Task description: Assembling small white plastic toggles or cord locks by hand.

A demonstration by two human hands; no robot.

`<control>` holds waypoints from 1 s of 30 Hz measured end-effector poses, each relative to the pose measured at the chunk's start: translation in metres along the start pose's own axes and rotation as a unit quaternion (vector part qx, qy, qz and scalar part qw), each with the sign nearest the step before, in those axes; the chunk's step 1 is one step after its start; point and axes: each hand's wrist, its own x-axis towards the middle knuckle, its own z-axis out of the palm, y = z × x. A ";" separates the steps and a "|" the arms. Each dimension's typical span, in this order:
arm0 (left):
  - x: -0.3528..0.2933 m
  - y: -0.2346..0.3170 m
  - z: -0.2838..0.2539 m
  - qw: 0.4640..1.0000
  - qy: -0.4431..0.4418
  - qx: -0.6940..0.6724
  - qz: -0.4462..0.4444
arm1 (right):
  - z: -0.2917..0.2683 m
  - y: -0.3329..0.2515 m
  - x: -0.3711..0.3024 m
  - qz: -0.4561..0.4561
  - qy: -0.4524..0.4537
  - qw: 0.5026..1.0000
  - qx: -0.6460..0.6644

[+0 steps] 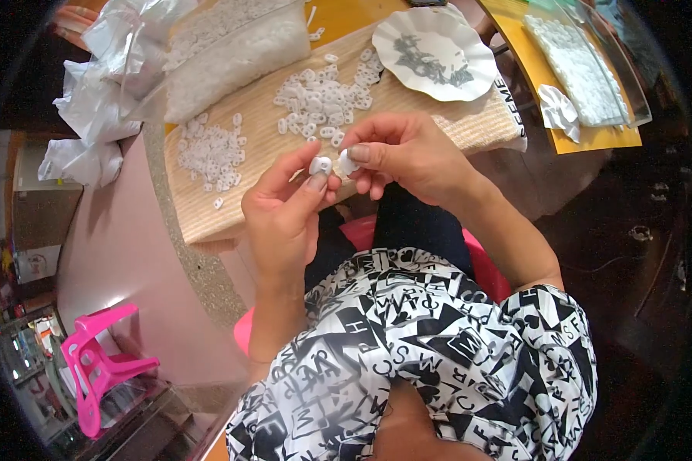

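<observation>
Between the thumb and fingers of my left hand [288, 196] is a small white plastic piece [321, 165] with holes in it. My right hand [407, 157] pinches another white plastic piece [347, 163] close beside it, partly covered by the thumb. Just beyond my hands lies a heap of oval white plastic pieces [323, 100] with holes. To the left is a second heap of smaller white pieces [211, 154]. Both heaps rest on a beige ribbed cloth [257, 173]. A white scalloped plate [480, 69] at the far right of the cloth holds small grey flat parts [430, 65].
Clear bags of white pieces [234, 61] lie at the far left, beside crumpled white plastic bags [100, 100]. A yellow table [615, 140] at the far right bears another filled bag [580, 73] and crumpled paper [559, 111]. A pink stool [104, 361] lies at lower left.
</observation>
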 end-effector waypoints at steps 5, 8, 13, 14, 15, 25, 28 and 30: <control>0.001 -0.001 0.005 0.999 0.035 0.009 0.032 | -0.001 0.001 0.002 0.004 0.002 1.000 0.002; 0.002 -0.001 0.002 0.999 0.034 0.023 0.026 | -0.001 0.001 0.002 0.006 0.007 1.000 -0.003; 0.003 -0.004 -0.005 0.999 0.015 0.031 0.019 | -0.004 0.003 0.003 0.000 -0.003 1.000 -0.008; 0.003 -0.005 -0.005 0.999 0.014 0.031 0.019 | -0.004 0.003 0.003 -0.004 -0.003 1.000 -0.014; 0.003 -0.005 -0.005 0.999 0.014 0.026 0.014 | -0.004 0.003 0.002 -0.008 -0.003 1.000 -0.021; 0.001 -0.007 -0.003 0.999 0.001 0.034 0.003 | -0.003 0.004 0.002 -0.020 0.005 0.999 -0.051; 0.001 -0.008 -0.005 0.999 0.006 0.043 0.001 | -0.006 0.005 0.002 -0.026 0.013 0.998 -0.057; 0.001 -0.009 -0.006 0.999 0.006 0.051 0.005 | -0.008 0.007 0.003 -0.035 -0.003 0.999 -0.028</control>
